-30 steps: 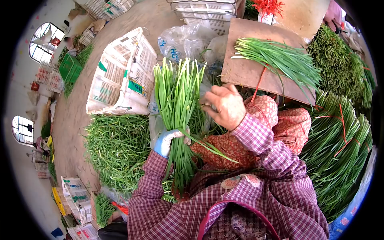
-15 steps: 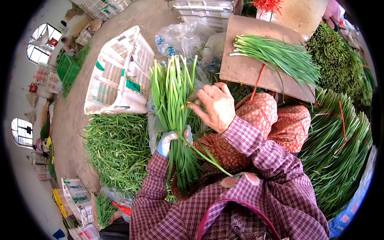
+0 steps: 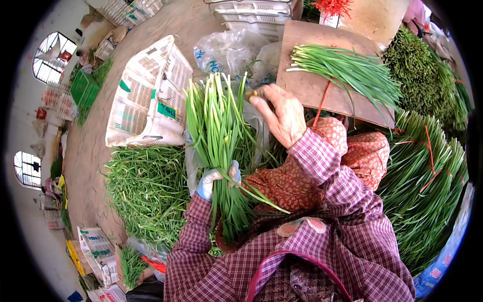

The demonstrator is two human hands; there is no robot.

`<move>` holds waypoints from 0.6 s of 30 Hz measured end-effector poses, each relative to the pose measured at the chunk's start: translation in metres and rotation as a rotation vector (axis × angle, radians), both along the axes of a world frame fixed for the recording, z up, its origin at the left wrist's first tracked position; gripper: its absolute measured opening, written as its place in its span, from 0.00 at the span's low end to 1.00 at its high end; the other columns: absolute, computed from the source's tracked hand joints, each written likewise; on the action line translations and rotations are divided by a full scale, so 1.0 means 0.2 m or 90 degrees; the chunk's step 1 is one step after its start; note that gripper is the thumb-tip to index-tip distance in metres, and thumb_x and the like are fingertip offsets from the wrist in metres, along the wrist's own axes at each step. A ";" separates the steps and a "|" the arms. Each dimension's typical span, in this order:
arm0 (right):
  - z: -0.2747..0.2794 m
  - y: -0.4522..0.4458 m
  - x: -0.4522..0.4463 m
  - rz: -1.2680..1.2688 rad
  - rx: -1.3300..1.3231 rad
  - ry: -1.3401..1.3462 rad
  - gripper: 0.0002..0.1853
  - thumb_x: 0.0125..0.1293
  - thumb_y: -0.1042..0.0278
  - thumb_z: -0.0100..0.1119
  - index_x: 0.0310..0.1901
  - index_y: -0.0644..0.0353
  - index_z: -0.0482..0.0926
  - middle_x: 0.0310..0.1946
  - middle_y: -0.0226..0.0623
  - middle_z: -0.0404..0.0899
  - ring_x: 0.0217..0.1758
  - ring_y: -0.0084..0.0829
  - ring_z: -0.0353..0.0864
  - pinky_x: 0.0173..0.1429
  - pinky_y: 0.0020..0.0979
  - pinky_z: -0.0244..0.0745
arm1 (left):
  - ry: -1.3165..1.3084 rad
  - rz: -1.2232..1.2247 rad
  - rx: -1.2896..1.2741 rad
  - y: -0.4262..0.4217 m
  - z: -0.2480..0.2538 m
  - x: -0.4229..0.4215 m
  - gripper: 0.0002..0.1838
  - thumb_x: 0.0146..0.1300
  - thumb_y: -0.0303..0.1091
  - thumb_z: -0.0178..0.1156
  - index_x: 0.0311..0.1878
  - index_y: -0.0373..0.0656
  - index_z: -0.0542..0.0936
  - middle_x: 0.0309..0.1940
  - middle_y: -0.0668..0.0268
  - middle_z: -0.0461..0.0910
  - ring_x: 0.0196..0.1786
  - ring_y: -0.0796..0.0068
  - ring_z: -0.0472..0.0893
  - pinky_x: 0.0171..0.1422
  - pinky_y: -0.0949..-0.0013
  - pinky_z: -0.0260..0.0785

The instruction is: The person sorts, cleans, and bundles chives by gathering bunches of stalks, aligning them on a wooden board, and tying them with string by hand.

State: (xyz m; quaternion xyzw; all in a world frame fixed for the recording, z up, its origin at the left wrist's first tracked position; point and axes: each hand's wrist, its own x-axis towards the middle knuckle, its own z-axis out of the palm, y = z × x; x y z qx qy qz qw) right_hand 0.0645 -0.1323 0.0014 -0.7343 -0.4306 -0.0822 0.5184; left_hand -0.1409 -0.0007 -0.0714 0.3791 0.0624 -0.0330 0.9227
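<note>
My left hand [image 3: 217, 178], in a pale glove, is wrapped round a bunch of long green stalks [image 3: 217, 131] with their pale ends up. Just right of the bunch's upper part is my right hand [image 3: 282, 110], bare, its thumb and index finger drawn together; what lies between them, if anything, is too small to make out. Another green bunch [image 3: 347, 73] lies on the brown board [image 3: 312, 98] in front of my knees. A red strip [image 3: 323, 103] hangs over the board's near edge.
A white crate [image 3: 146, 95] stands tilted at the left, behind a heap of loose greens [image 3: 146, 194]. Tied bunches [image 3: 422, 196] are piled at my right. Clear plastic bags [image 3: 231, 53] lie beyond my hands, with stacked crates [image 3: 256, 15] behind them.
My right hand came in to the stalks, then moved back away to the upper right. My left hand has kept its hold, and the bunch has shifted slightly left.
</note>
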 end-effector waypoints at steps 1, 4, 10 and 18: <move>0.02 0.03 0.01 -0.002 0.001 -0.001 0.14 0.62 0.55 0.57 0.35 0.59 0.77 0.26 0.39 0.74 0.31 0.46 0.77 0.37 0.44 0.70 | 0.009 -0.010 0.002 0.00 0.00 0.00 0.17 0.47 0.44 0.64 0.32 0.41 0.75 0.22 0.69 0.67 0.28 0.75 0.69 0.43 0.70 0.64; 0.06 0.12 0.03 -0.009 -0.049 0.013 0.16 0.61 0.52 0.58 0.36 0.59 0.78 0.28 0.41 0.76 0.33 0.47 0.77 0.38 0.44 0.71 | 0.018 -0.032 -0.015 0.00 -0.03 0.00 0.18 0.47 0.44 0.65 0.33 0.40 0.75 0.23 0.68 0.68 0.29 0.74 0.70 0.45 0.69 0.65; 0.04 0.19 0.12 0.023 0.225 0.120 0.18 0.66 0.52 0.55 0.42 0.61 0.78 0.36 0.41 0.81 0.37 0.39 0.81 0.45 0.37 0.76 | -0.038 0.009 -0.008 -0.03 0.02 0.01 0.16 0.53 0.44 0.64 0.33 0.40 0.74 0.24 0.69 0.69 0.25 0.76 0.69 0.34 0.69 0.62; 0.14 -0.19 0.41 0.008 0.276 0.243 0.14 0.70 0.57 0.50 0.48 0.58 0.73 0.30 0.29 0.75 0.29 0.20 0.73 0.34 0.25 0.73 | -0.070 0.058 -0.089 0.03 -0.04 0.02 0.18 0.53 0.44 0.64 0.38 0.38 0.77 0.28 0.66 0.74 0.31 0.72 0.73 0.43 0.67 0.66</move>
